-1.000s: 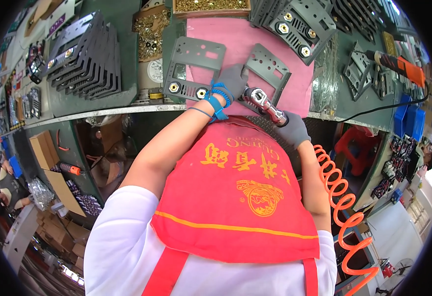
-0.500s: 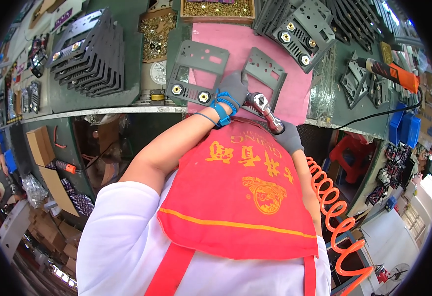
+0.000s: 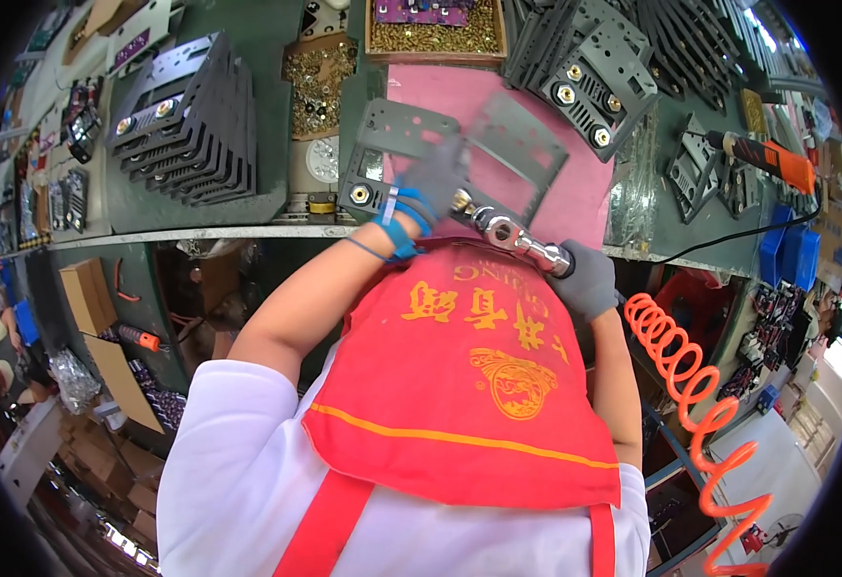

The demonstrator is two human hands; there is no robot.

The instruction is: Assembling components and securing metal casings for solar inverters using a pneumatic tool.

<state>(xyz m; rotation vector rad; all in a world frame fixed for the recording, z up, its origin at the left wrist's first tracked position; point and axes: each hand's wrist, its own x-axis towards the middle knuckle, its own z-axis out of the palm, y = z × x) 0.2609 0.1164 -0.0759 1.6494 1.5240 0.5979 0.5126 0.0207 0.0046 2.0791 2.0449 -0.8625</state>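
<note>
My right hand (image 3: 586,279), in a grey glove, grips the handle of a chrome air ratchet wrench (image 3: 525,244). The tool's head points left, close to my left hand (image 3: 436,181). That hand, also gloved and wearing blue bands at the wrist, is over the lower right part of a grey slotted metal plate (image 3: 404,123); motion smears its fingers. One brass nut (image 3: 360,194) shows at this plate's lower left corner. A second grey metal plate (image 3: 529,154), blurred, lies on the pink mat (image 3: 589,197) just beyond the wrench.
Stacked grey plates (image 3: 185,120) stand at the left, and more plates with nuts (image 3: 599,82) at the back right. Behind the mat are a box of brass parts (image 3: 440,43) and a tray of small hardware (image 3: 320,82). An orange-black power tool (image 3: 767,162) and a coiled orange hose (image 3: 690,370) are right.
My left hand has moved left, away from the second plate and over the first. The wrench has swung to a flatter angle, and the second plate has shifted and turned. The whole view has shifted slightly.
</note>
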